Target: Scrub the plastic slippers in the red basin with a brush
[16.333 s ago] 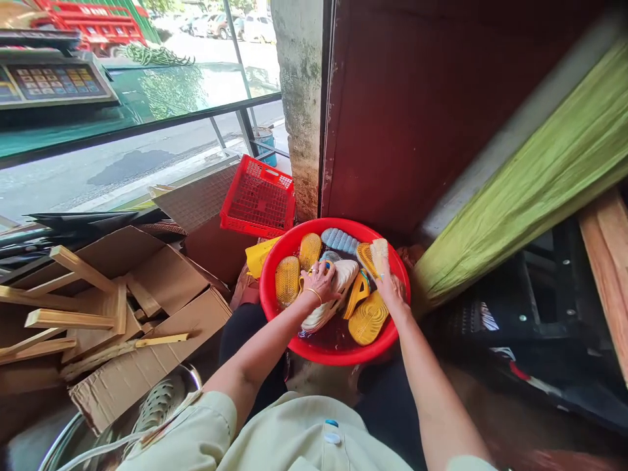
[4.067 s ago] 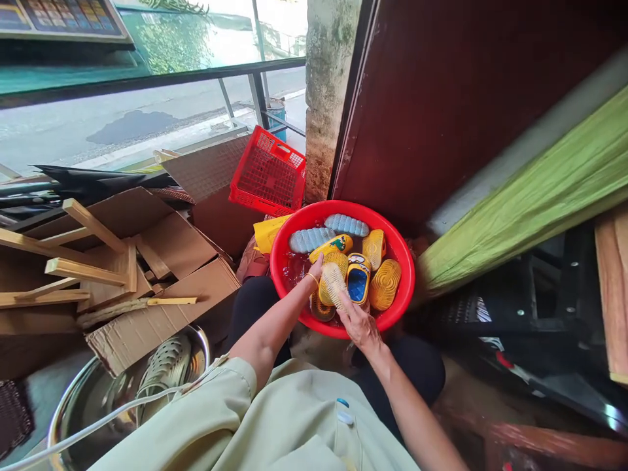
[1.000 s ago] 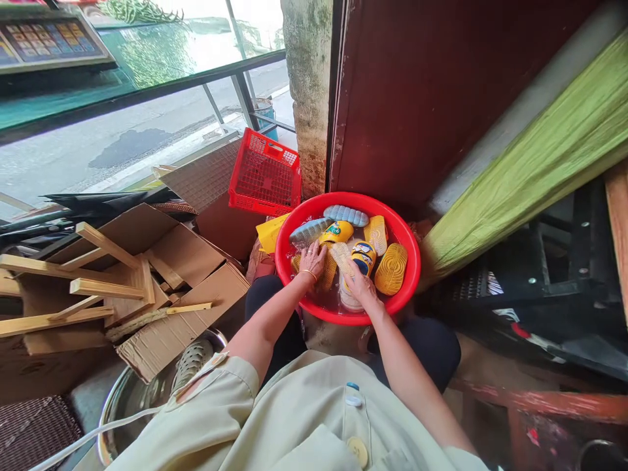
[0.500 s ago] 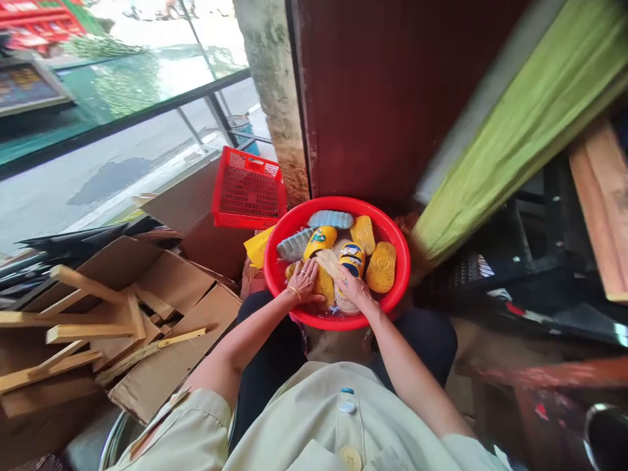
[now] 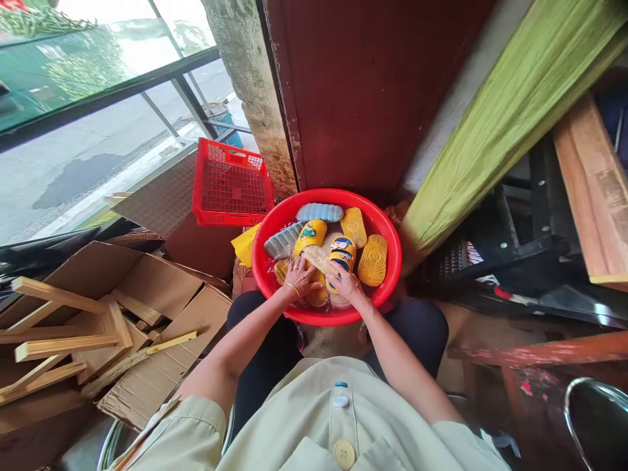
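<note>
A round red basin (image 5: 394, 261) of water sits between my knees, with several slippers in it. My left hand (image 5: 299, 278) has its fingers spread on a yellow slipper (image 5: 318, 291) with a textured sole. In my right hand (image 5: 345, 282) is the lower end of a pale beige brush or scrubber (image 5: 320, 259), its exact kind unclear. Around it lie a yellow slipper with a green picture (image 5: 311, 237), a yellow and navy slipper (image 5: 342, 252), yellow soles (image 5: 373, 260) at the right, and blue-grey ridged soles (image 5: 320, 212) at the back.
Behind the basin at left is a red plastic crate (image 5: 233, 186). Cardboard (image 5: 167, 366) and wooden pieces (image 5: 69, 347) fill the left side. A green cloth (image 5: 495, 131) hangs at right, near a wooden beam (image 5: 596, 196).
The view has shifted, so the basin and crate appear slightly further left and up. Both hands stay in the basin, and the beige item remains at my right hand.
</note>
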`<state>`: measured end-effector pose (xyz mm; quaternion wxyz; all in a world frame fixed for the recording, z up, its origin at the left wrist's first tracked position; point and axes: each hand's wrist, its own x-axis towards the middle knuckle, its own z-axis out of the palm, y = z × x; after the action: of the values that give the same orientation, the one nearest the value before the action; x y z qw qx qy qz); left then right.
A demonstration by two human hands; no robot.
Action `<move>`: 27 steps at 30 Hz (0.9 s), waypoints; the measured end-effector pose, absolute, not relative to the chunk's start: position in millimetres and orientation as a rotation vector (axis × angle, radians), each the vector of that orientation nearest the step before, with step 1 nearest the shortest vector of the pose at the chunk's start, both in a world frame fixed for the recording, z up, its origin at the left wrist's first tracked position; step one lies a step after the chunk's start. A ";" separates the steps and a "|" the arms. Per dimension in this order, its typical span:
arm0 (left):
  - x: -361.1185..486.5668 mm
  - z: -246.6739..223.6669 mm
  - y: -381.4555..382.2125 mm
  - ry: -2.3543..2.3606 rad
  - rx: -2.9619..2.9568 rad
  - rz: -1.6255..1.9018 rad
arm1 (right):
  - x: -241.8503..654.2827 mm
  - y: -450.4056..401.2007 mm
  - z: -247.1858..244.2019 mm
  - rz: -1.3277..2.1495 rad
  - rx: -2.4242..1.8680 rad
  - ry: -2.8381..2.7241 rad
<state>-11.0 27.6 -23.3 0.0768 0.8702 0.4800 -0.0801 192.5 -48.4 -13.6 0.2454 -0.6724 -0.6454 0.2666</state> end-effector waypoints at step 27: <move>1.8 -35.6 45.1 1.425 2.491 -0.335 | 203.0 -38.9 -31.0 0.449 -2.003 -1.296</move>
<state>1.8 45.1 -35.6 0.1260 0.8553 0.4892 -0.1152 203.0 -38.9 -31.0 0.3494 -0.7731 -0.5002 0.1734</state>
